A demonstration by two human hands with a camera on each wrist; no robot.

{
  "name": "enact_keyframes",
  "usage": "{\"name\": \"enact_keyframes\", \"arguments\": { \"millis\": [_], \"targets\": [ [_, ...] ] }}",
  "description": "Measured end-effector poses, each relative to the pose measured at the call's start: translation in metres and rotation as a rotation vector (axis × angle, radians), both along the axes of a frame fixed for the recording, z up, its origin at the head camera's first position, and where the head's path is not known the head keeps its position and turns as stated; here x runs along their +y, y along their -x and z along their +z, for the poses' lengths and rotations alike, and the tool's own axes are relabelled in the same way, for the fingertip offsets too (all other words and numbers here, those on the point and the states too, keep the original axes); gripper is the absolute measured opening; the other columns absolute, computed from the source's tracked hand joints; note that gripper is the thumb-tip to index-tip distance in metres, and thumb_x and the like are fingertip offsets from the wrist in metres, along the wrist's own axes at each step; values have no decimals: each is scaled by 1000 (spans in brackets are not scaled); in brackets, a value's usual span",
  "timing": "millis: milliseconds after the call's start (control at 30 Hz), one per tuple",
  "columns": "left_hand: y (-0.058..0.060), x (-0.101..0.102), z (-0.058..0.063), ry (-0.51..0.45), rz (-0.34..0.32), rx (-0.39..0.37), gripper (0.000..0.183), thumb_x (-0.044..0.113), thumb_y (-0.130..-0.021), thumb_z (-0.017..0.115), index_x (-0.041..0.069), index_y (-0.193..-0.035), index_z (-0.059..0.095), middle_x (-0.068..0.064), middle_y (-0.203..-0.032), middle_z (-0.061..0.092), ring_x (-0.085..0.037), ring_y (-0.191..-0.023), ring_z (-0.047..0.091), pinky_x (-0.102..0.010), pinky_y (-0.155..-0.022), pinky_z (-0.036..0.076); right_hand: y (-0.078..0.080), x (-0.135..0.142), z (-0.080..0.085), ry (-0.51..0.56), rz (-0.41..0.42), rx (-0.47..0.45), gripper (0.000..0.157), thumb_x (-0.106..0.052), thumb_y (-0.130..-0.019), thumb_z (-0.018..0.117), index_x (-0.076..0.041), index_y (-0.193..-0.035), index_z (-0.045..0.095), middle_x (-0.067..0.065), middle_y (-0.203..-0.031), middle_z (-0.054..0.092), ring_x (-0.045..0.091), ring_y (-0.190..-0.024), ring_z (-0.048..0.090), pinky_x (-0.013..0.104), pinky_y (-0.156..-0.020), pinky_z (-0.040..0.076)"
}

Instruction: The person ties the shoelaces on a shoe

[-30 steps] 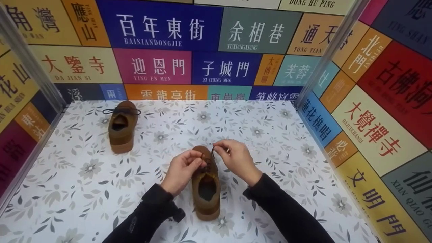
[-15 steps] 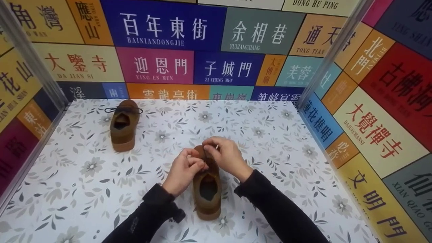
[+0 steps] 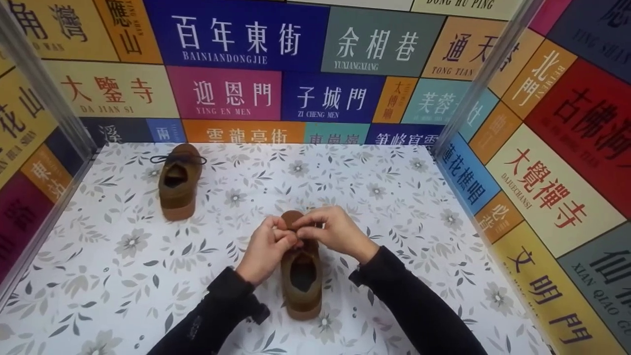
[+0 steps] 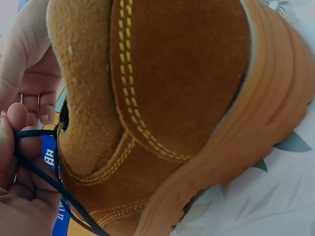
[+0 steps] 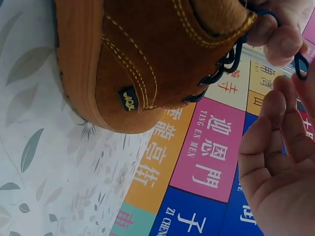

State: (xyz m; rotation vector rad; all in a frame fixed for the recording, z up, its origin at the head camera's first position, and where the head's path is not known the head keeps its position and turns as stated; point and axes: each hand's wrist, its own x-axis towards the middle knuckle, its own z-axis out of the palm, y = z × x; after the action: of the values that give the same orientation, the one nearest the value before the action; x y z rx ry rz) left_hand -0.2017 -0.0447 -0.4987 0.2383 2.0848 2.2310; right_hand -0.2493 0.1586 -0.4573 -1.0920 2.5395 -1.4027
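Observation:
A brown suede shoe (image 3: 301, 303) with yellow stitching stands on the white floral surface, heel toward me. My left hand (image 3: 263, 249) is over its lacing, thumb and forefinger pinching the dark shoelace (image 4: 51, 183). From the right, my right hand (image 3: 342, 234) meets it, with thumb and forefinger pinching lace right at the left fingertips. In the right wrist view, a small lace loop (image 5: 301, 67) shows between the two hands, while the right hand's other fingers (image 5: 256, 147) curl loosely. Lace runs through the eyelets down the shoe's front. The hands hide the lacing in the head view.
A matching brown shoe (image 3: 177, 199) stands at the back left, its dark laces tied in a bow (image 3: 165, 159). Upright panels with colourful sign lettering (image 3: 236, 42) border the floral surface (image 3: 394, 296) at the back and both sides.
My right hand has come leftward from beside the shoe, bringing its piece of lace across to my left fingertips. My left hand keeps its pinch in nearly the same place.

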Motion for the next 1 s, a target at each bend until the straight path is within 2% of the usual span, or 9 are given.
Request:
{"name": "enact_keyframes", "arguments": {
  "millis": [67, 133, 333, 467, 600, 733, 867, 933, 1000],
  "targets": [
    [0, -2, 1, 31, 5, 29, 19, -2, -103, 65, 0, -111, 48, -19, -96, 80, -12, -84, 75, -22, -79, 60, -1, -1, 1, -2, -1, -8, 16, -22, -97, 80, -12, -109, 85, 3, -104, 84, 11, -91, 74, 24, -80, 59],
    [1, -5, 2, 122, 46, 108, 14, 5, -105, 65, 0, -113, 55, -16, -100, 80, -14, -88, 75, -24, -81, 59, -2, -1, 2, 3, -20, -12, 15, -21, -98, 78, -10, -107, 84, 4, -102, 83, 12, -92, 76, 23, -81, 60],
    [12, -19, -4, 662, 269, 446, 26, 13, -100, 74, 5, -124, 77, -12, -114, 75, -30, -103, 68, -43, -91, 56, -1, -1, 4, 18, -100, -15, 13, -21, -99, 78, -10, -104, 84, 6, -99, 83, 11, -83, 73, 22, -75, 58],
    [20, -26, -14, 850, 244, 506, 22, 10, -92, 83, 6, -114, 82, -12, -110, 71, -35, -104, 64, -49, -93, 53, 1, -2, 1, 5, -132, -23, 13, -22, -99, 78, -12, -103, 84, 5, -96, 83, 7, -79, 70, 20, -71, 55],
    [21, -29, -17, 881, 220, 492, 4, 9, -94, 81, 8, -98, 79, -9, -104, 73, -33, -102, 65, -49, -93, 53, 4, -4, -3, -15, -178, -49, 15, -24, -100, 77, -11, -103, 84, 4, -93, 82, 7, -77, 70, 21, -70, 54],
    [17, -28, -9, 848, 206, 427, 5, 14, -101, 73, 10, -99, 71, -8, -96, 74, -28, -93, 66, -46, -87, 54, 8, -4, -7, -31, -249, -100, 16, -26, -100, 77, -12, -103, 84, 2, -91, 82, 8, -78, 71, 23, -70, 55],
    [6, -21, 11, 670, 194, 329, 7, 16, -102, 73, 9, -103, 70, -5, -88, 74, -19, -79, 66, -35, -74, 55, 12, -3, -9, -35, -291, -126, 15, -25, -100, 77, -12, -101, 84, 2, -92, 82, 9, -79, 71, 25, -71, 56],
    [-3, -12, 24, 582, 174, 298, 8, 15, -101, 73, 9, -105, 70, -4, -88, 75, -15, -78, 68, -32, -72, 56, 13, -3, -10, -38, -298, -127, 14, -25, -100, 78, -12, -100, 84, 2, -92, 82, 10, -78, 71, 25, -71, 56],
    [-17, 1, 38, 558, 134, 304, 9, 17, -101, 73, 10, -107, 70, -3, -93, 77, -14, -83, 70, -31, -75, 58, 14, -1, -10, -39, -299, -126, 14, -25, -99, 79, -12, -100, 84, 3, -92, 82, 9, -77, 70, 25, -70, 56]
  ]
}}
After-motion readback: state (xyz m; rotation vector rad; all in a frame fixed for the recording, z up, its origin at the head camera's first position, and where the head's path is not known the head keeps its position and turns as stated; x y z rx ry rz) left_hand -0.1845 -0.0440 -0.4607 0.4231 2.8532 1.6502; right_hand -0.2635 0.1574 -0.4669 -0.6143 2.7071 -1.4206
